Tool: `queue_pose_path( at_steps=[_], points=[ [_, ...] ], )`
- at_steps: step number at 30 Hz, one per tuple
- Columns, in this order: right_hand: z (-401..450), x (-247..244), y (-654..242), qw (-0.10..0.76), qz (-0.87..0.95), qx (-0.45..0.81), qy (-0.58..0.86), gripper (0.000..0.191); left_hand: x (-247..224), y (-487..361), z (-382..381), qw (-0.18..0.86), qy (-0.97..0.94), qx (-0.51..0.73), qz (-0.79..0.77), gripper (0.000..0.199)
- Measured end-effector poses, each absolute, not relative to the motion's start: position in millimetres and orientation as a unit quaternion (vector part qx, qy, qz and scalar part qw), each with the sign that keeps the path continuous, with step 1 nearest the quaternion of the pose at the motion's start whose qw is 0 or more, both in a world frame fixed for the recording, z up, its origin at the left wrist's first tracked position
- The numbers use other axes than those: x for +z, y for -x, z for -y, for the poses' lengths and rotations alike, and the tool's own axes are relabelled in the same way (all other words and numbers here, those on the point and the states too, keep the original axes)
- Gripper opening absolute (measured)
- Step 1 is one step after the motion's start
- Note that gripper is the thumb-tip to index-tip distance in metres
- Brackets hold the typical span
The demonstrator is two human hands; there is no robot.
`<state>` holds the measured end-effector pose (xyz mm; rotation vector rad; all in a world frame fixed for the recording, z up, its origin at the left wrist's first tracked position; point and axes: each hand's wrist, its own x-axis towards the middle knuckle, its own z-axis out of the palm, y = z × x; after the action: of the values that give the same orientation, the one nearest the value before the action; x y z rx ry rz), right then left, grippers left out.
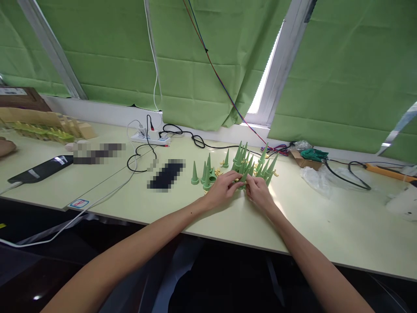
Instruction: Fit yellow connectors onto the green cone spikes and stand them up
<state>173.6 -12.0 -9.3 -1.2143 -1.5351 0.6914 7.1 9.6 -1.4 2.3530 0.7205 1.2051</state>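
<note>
Over the near part of the table, my left hand [223, 188] is closed around a green plastic cone spike [245, 176], which lies tilted between my two hands. My right hand [259, 190] pinches at the same spike's lower end, close to the left fingertips; a small yellow part may be in this grip, but the fingers cover it. Behind both hands stands a cluster of similar green spikes [239, 154], some with small yellow valve pieces attached. To the left, a separate green spike [194, 174] stands upright on its wide base.
Left of the spikes lies a blurred dark object [166, 175]. A white power strip [151, 138] with black and white cables sits by the wall. On the right are a small cardboard box [305, 160] and clear plastic bags [316, 180]. A skin-coloured shape, perhaps a hand, shows at far left.
</note>
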Motion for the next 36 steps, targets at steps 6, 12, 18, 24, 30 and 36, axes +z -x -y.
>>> queue_pose_path(
  at_steps=[6,12,18,24,30,36],
  points=[
    [11.6,-8.8,-170.9,0.531,0.631,0.296,0.483,0.061,1.2,-13.3,-5.6,0.320,-0.777,0.441,-0.315,0.031],
    [12.4,-9.0,-170.0,0.518,0.657,0.279,0.471,0.058,4.0,-12.4,-3.0,0.350,-0.766,0.445,-0.305,0.038],
    [15.5,-8.4,-169.5,0.496,0.689,0.244,0.469,0.057,1.8,-11.1,-7.0,0.406,-0.747,0.428,-0.305,0.041],
    [16.8,-11.0,-169.8,0.484,0.712,0.190,0.471,0.054,1.5,-8.4,-9.7,0.448,-0.733,0.419,-0.293,0.044],
    [16.4,-13.5,-170.5,0.469,0.726,0.166,0.474,0.051,2.5,-6.8,-10.3,0.466,-0.729,0.411,-0.287,0.045],
    [17.2,-14.0,-171.7,0.460,0.740,0.137,0.471,0.049,1.4,-6.4,-11.9,0.475,-0.724,0.411,-0.287,0.046]
  ],
)
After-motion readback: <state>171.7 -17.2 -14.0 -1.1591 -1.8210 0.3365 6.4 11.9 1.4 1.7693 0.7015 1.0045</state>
